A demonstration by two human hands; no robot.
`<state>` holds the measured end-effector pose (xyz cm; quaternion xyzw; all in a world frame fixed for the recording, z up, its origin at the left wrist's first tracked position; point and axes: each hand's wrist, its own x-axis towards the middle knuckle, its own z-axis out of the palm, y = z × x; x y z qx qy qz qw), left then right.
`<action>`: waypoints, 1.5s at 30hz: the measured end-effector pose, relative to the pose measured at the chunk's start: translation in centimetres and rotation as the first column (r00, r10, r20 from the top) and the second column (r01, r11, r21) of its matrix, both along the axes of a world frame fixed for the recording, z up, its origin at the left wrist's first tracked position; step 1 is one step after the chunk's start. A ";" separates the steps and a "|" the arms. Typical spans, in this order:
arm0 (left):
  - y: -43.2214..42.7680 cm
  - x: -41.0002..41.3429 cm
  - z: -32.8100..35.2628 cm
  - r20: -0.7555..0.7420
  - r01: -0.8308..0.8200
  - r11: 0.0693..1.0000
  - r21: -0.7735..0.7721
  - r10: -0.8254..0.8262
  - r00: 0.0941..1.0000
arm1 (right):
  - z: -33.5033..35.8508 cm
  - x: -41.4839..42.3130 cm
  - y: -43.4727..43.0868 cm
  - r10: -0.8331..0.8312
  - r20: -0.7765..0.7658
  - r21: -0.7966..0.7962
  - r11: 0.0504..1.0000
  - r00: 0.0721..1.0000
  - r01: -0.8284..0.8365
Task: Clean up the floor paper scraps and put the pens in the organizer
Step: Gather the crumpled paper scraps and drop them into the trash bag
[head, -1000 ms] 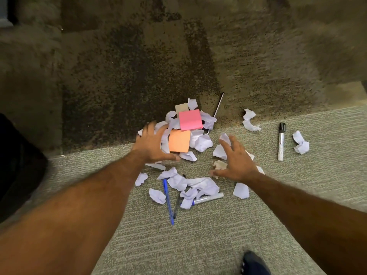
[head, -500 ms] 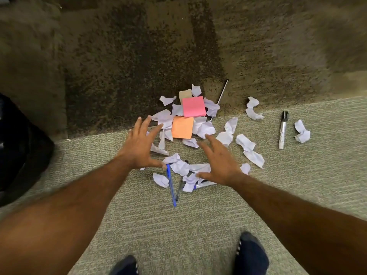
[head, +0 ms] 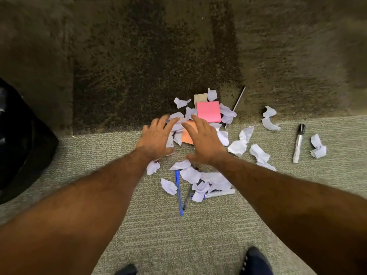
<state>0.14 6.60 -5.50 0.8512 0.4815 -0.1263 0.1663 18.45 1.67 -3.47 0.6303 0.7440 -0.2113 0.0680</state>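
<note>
Several crumpled white paper scraps (head: 237,148) lie scattered on the carpet around a pink sticky pad (head: 209,112) and an orange sticky pad (head: 187,138). My left hand (head: 156,138) and my right hand (head: 203,140) hover side by side over the middle of the pile, fingers spread and straight, holding nothing. A blue pen (head: 179,192) lies below the hands next to a dark pen (head: 187,198). A silver marker (head: 218,193) is half buried under scraps. Another marker with a black cap (head: 298,143) lies at the right. A thin white stick (head: 237,103) rests above the pile.
A black object (head: 21,143) stands at the left edge. The floor changes from dark carpet (head: 139,66) at the back to light striped carpet (head: 178,235) in front. My two dark shoes (head: 255,262) show at the bottom.
Both hands have drawn together toward the centre of the pile and now nearly cover the orange pad. The scraps have been pushed slightly inward.
</note>
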 end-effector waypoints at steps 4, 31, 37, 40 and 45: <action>0.2 -0.8 -0.6 0.137 -0.064 0.995 -0.074 0.073 0.988 | 0.0 -1.1 1.9 0.060 0.064 -0.004 0.998 0.996 -0.059; 0.3 -1.1 0.0 0.568 -0.390 0.844 -0.368 0.536 0.624 | 0.6 -2.6 6.5 -0.018 -0.226 0.039 0.999 0.974 0.027; 0.9 1.2 4.7 0.521 -0.435 0.537 -0.723 0.837 0.168 | 4.5 -2.7 5.7 -0.411 -0.553 -0.139 0.903 0.725 0.406; 0.4 2.7 7.8 0.407 -0.418 0.353 -0.837 0.913 -0.043 | 7.3 -3.1 4.6 -0.653 -0.691 -0.445 0.723 0.311 0.529; -0.8 5.5 14.0 0.245 -0.241 0.169 -0.956 0.913 -0.328 | 12.1 -4.2 2.6 -0.748 -0.647 -0.678 0.475 -0.147 0.561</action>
